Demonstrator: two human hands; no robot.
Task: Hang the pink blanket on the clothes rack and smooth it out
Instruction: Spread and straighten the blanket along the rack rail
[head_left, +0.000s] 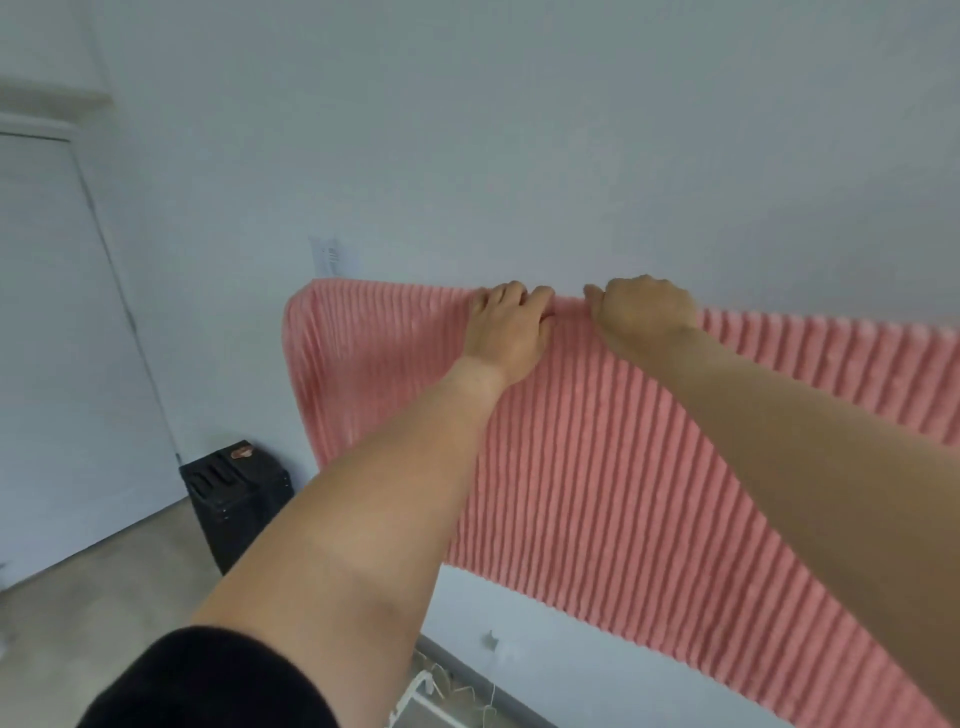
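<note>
**A:** Fig. 1, head view. Where does the pink blanket (597, 467) lie?

**B:** It hangs draped in front of the white wall (519, 130). Its top fold runs across the view and its ribs run downward. Whatever carries the fold is covered by the cloth.

**A:** And the 2 hands?

**B:** The left hand (511, 327) and the right hand (644, 312) sit on the top fold, with a narrow gap between them. The left fingers (501, 296) curl over the fold and clutch the cloth. The right hand's fingers curl over the same edge, knuckles up, grasping it (their tips are hidden behind the fold).

**A:** Surroundings?

**B:** 1 black box (236, 499) stands on the floor at the wall's foot, left of the blanket. A white door (62, 338) lies farther left. A small paper (332, 257) is on the wall just above the blanket's left corner. A black sleeve (208, 680) covers the left upper arm.
</note>
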